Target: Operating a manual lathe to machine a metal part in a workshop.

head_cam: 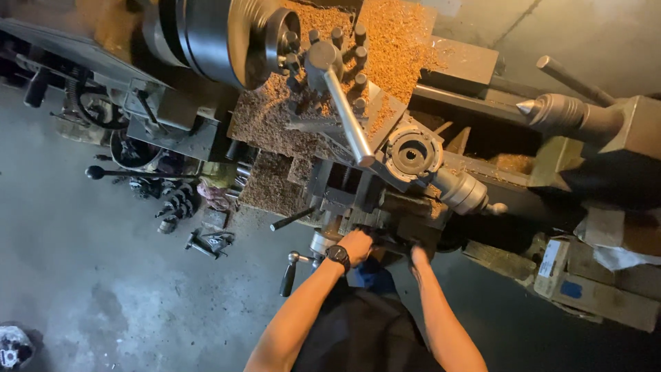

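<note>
Head view looking down on a metal lathe [385,148], both bare arms reaching to its front edge. Left hand [357,245], wristwatch [337,255] on the wrist, has its fingers curled tight around a dark handwheel [385,242] low on the front of the machine; right hand [419,256] is on the same wheel just beside it, but the fingers are in shadow, so I cannot tell if they grip or only rest there. How far along: cutting has clearly been done, since orange-tan shavings [385,41] lie heaped over the top of the lathe and spill down its front toward the left hand. Nothing seems to be clamped in the chuck [227,34] at the top left corner, though the view there is cropped, and the pointed steel centre [554,110] at the right edge stands well apart from it, so no piece looks set up between them. Materials: chuck is a smooth round grey steel drum; tool block [337,62] under the chips is square with stubby bolt heads; long bright steel lever [348,114] runs diagonally from it; a ribbed round dial [412,153] sits just right of the lever end. Shavings look fine, dry and crumbly. Grey concrete floor [89,275] at left, stained, with dark gears and metal parts [175,203] scattered near the machine base. Worn cardboard box [592,282] at lower right.
</note>
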